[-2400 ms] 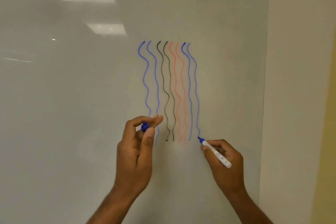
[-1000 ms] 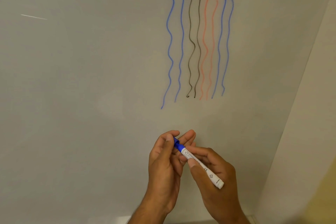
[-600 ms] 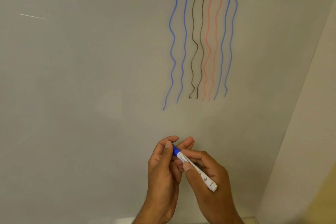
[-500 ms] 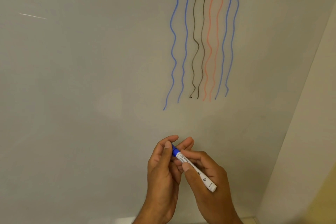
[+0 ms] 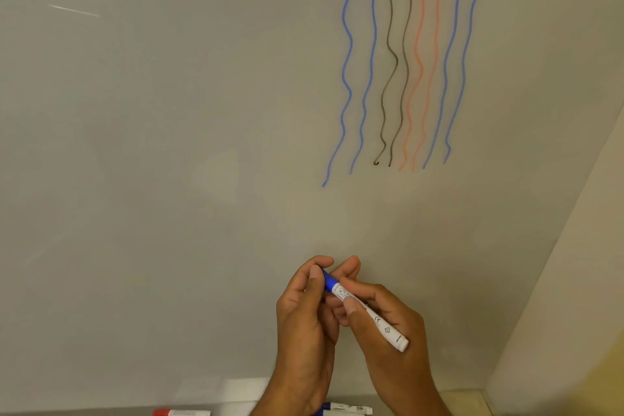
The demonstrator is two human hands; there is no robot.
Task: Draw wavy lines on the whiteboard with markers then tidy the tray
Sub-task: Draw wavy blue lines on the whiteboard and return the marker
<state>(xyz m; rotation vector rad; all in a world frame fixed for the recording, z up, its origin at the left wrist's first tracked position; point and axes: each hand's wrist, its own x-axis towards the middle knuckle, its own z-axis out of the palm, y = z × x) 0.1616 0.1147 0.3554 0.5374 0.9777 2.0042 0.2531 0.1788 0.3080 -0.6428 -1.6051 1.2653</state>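
Observation:
A white marker with a blue cap (image 5: 371,316) lies slanted between both hands in front of the whiteboard (image 5: 169,179). My right hand (image 5: 388,341) grips its white barrel. My left hand (image 5: 307,311) pinches the blue cap end, which sits on the marker. Several wavy lines (image 5: 405,61) in blue, black and orange-red run down the board above the hands. At the bottom edge, the tray (image 5: 101,412) shows a red-capped marker (image 5: 179,412) and another blue marker (image 5: 344,410).
A cream wall (image 5: 574,247) meets the board's right edge and slants down to the lower right corner. Ceiling light glare shows at the board's top left.
The view has tilted downward, so the lines sit higher and the tray with two markers has come into sight. Both hands stay together on the capped marker, barely shifting.

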